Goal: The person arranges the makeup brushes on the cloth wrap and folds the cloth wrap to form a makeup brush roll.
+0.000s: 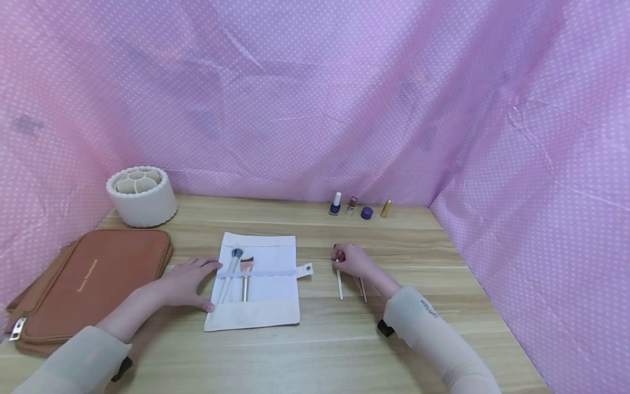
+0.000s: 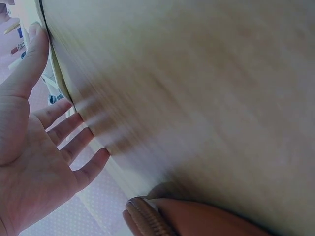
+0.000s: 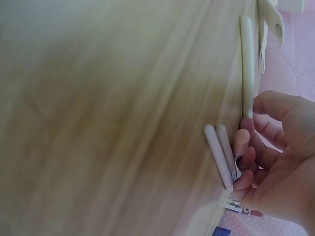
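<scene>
A white cloth brush roll (image 1: pixel 275 314) lies unfolded on the table. Under its elastic band sit a brush with dark bristles (image 1: pixel 237 253) and a flat brush with a metallic handle (image 1: pixel 245 287). At the roll's left edge, my left hand (image 1: pixel 184 282) rests with fingers spread and thumb on the lower corner. To the right of the roll, my right hand (image 1: pixel 355 261) pinches a white-handled makeup brush (image 3: pixel 247 64) near its head, which the fingers hide. Beside that hand lie other slim handles (image 3: pixel 216 152), partly covered in the head view.
A brown case (image 1: pixel 98 273) lies at the left, with a white round organizer (image 1: pixel 147 205) behind it. Along the back stand a nail polish bottle (image 1: pixel 335 205), a small reddish-capped bottle (image 1: pixel 351 207), a purple jar (image 1: pixel 366 213) and a gold tube (image 1: pixel 386 209). Pink dotted cloth (image 1: pixel 305 109) hangs behind.
</scene>
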{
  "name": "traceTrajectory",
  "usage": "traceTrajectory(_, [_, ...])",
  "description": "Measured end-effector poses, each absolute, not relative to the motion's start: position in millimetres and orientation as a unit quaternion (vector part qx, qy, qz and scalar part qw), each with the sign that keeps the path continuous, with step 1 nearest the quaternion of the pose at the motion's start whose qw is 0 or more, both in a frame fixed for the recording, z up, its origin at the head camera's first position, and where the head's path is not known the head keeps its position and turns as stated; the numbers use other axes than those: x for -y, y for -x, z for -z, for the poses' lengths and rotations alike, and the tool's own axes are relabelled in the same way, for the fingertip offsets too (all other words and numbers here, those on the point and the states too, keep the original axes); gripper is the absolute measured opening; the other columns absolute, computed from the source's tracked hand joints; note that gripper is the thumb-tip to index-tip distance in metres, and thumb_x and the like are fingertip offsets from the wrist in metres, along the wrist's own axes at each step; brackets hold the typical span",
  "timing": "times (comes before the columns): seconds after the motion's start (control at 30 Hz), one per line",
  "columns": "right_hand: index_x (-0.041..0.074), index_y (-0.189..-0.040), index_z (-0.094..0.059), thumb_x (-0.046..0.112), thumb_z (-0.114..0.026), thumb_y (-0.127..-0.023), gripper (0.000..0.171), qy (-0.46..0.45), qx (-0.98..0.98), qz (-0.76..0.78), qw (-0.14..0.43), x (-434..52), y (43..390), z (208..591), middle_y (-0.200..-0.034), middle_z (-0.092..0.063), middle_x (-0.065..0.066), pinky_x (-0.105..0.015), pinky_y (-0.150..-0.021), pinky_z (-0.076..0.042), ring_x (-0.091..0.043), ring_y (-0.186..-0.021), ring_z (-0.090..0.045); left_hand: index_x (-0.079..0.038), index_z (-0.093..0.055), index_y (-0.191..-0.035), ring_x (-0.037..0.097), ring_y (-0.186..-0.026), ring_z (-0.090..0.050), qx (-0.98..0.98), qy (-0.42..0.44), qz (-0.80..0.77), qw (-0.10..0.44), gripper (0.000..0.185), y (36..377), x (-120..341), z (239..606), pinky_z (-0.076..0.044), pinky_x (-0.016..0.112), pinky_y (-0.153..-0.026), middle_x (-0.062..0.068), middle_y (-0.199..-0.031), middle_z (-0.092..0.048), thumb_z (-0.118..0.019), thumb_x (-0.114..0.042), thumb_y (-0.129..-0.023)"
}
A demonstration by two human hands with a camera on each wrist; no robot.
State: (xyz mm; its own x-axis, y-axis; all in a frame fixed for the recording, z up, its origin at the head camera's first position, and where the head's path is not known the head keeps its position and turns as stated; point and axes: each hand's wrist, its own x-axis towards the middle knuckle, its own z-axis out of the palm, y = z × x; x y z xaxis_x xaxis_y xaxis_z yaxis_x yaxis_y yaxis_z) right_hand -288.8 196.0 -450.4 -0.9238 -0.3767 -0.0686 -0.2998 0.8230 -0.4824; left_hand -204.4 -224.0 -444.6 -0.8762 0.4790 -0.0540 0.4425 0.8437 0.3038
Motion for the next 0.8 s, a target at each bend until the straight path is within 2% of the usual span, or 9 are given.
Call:
traceTrajectory(0.27, [0.014,-0.087,-0.062,0.010,-0.070,-0.080,0.011,0.181,-0.949,0.248,0.080,-195,291,453,-0.072,-0.056,0.003,-0.025,-0.058,-0.043,-0.011,-0.064,-0.050,-0.002,-0.047,-0.135,0.044,-0.124,-0.038,-0.958,-0.240,-0.142,0.066,0.103,205,223,444,-0.034,0.066,-0.091,0.021,-0.138,-0.043,-0.073,-0.068,-0.060])
traceTrajectory(0.57, [0.013,-0.087,-0.064,0.009,-0.068,-0.077,0.012,0.205,-0.944,0.250,0.064,-192,291,448,-0.070,-0.056,0.004,-0.022,-0.055,-0.041,-0.008,-0.061,-0.049,-0.002,-0.047,-0.135,0.046,-0.124,-0.038,-0.956,-0.243,-0.145,0.070,0.104,204,221,441,-0.034,0.066,-0.092,0.022,-0.138,-0.043,-0.072,-0.070,-0.060])
traceTrajectory(0.8, [0.009,-0.090,-0.065,0.008,-0.065,-0.080,0.011,0.254,-0.926,0.280,-0.006,-184,288,434,-0.067,-0.053,0.004,-0.020,-0.051,-0.037,-0.007,-0.058,-0.044,-0.002,-0.047,-0.135,0.045,-0.124,-0.039,-0.957,-0.244,-0.139,0.069,0.105,204,222,440,-0.035,0.065,-0.091,0.021,-0.138,-0.043,-0.071,-0.071,-0.060])
